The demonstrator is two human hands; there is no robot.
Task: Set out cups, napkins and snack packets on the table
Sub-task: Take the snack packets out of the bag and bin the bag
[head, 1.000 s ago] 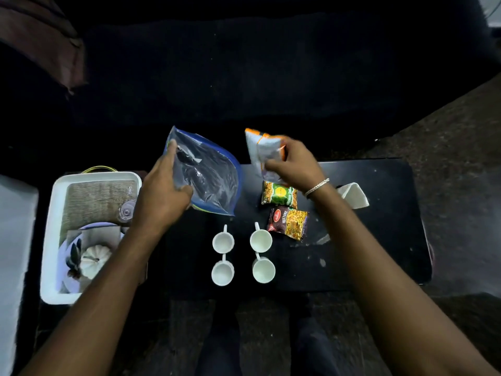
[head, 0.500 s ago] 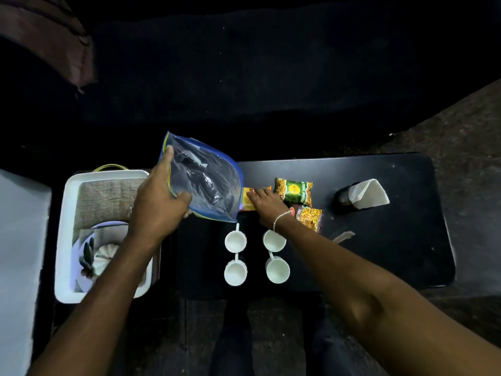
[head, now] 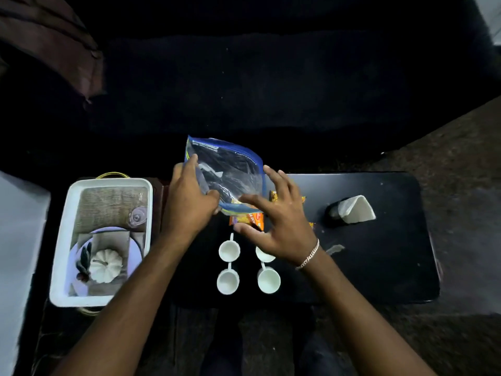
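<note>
My left hand [head: 189,202] grips a clear zip bag with a blue edge [head: 227,175], held above the far edge of the black table [head: 379,267]. My right hand [head: 276,221] hovers with fingers spread beside the bag, holding nothing. Under it lies an orange snack packet [head: 248,219]; other packets are mostly hidden by the hand. Several white cups [head: 228,280] stand in two rows near the front of the table. A white napkin [head: 357,210] sits in a dark holder at the right.
A white tray [head: 61,264] at the left holds a woven mat, a small glass [head: 138,217], a plate and a white pumpkin ornament [head: 105,265]. A dark sofa runs behind the table. My knees are below the table's front edge.
My right hand let go of the orange packet on the table and has lifted, open, towards the bag. The left hand keeps hold of the bag.
</note>
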